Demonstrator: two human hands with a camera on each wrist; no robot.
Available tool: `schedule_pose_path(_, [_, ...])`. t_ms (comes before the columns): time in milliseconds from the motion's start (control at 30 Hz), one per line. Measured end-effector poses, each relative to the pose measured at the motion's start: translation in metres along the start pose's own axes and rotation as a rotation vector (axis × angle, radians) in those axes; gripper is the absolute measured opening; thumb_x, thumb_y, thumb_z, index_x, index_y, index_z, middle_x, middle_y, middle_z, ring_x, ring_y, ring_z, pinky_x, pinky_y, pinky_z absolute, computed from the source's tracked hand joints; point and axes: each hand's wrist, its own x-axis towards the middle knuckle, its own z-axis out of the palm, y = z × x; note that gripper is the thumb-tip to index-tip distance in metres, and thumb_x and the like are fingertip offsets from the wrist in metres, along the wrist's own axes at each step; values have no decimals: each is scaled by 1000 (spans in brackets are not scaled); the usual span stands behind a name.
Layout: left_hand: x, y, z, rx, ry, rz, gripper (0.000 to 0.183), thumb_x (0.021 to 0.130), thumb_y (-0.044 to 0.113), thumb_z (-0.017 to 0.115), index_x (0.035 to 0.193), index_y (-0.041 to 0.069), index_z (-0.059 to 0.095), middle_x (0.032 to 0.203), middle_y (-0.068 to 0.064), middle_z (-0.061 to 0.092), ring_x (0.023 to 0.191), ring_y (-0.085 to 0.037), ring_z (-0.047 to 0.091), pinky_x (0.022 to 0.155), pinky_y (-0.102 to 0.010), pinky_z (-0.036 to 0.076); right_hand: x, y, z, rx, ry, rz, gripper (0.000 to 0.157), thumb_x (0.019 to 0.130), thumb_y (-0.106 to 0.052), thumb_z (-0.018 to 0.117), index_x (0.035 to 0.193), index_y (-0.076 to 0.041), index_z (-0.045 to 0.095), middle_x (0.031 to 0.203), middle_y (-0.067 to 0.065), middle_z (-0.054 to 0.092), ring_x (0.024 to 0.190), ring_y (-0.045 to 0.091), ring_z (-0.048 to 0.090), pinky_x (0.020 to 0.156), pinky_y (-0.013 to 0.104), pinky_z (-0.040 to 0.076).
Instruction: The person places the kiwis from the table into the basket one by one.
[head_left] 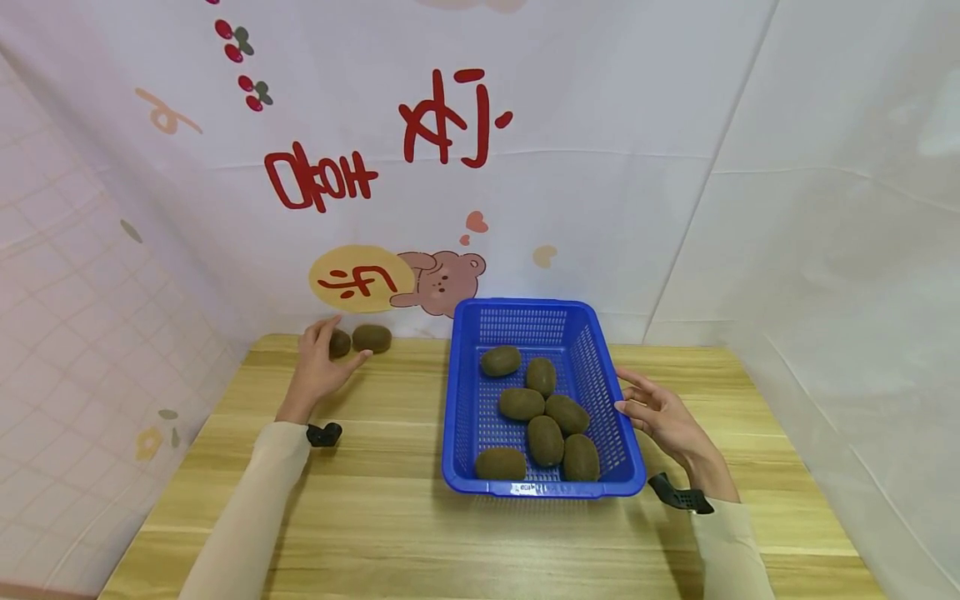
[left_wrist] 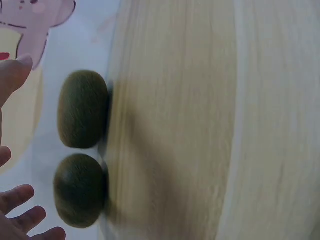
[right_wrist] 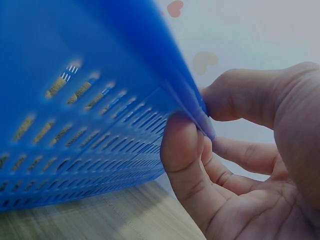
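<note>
At the table's far left, my left hand (head_left: 318, 367) reaches around two brown kiwis, thumb and fingers spread. One kiwi (head_left: 340, 343) is partly hidden by the hand; the other kiwi (head_left: 372, 337) lies just right of it. In the left wrist view, both kiwis (left_wrist: 82, 109) show side by side, with a gap between them and the fingers (left_wrist: 17, 197). My right hand (head_left: 667, 421) pinches the right rim of a blue plastic basket (head_left: 452, 400) between thumb and fingers. Several kiwis (head_left: 521, 404) lie loose on the basket's bottom.
The wooden table (head_left: 367, 517) backs against a white cloth (head_left: 600, 208) printed with red characters and a bear. More cloth hangs along the left and right sides. Both wrists wear black bands (head_left: 678, 496).
</note>
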Motion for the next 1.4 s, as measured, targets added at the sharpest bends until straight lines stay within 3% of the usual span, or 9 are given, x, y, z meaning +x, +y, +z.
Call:
schedule_pose_path(267, [8,-18,0,21,-22,-60,95,91,50,74,162,7,26,162,-31,15,147,-53,19,111,-73,32,1,0,1,-19,30,29,71,101,-8,64,161,-4,27,112,4,64,99,9,70,87,26,61])
schedule_pose_path(667, [20,-24,4,50,-84,-115,84,96,39,70,162,9,27,161,-33,12,147,-56,18,109,-72,35,0,1,-1,-26,37,34,71,101,-9,65,161,-4,28,110,2,63,96,8,68,84,24,60])
schedule_pose_path(933, [22,-26,7,45,-19,-107,59,100,22,66,149,0,44,153,-37,23,139,-59,27,109,-71,36,1,0,-1,-12,26,22,72,100,-11,66,161,-3,28,109,1,63,96,8,68,85,24,60])
schedule_pose_path(1400, [18,-26,-1,41,-14,-111,59,99,23,65,150,0,46,151,-36,27,134,-57,35,106,-70,40,1,1,-1,-12,19,13,71,101,-9,64,161,-2,26,110,3,64,98,10,70,87,26,61])
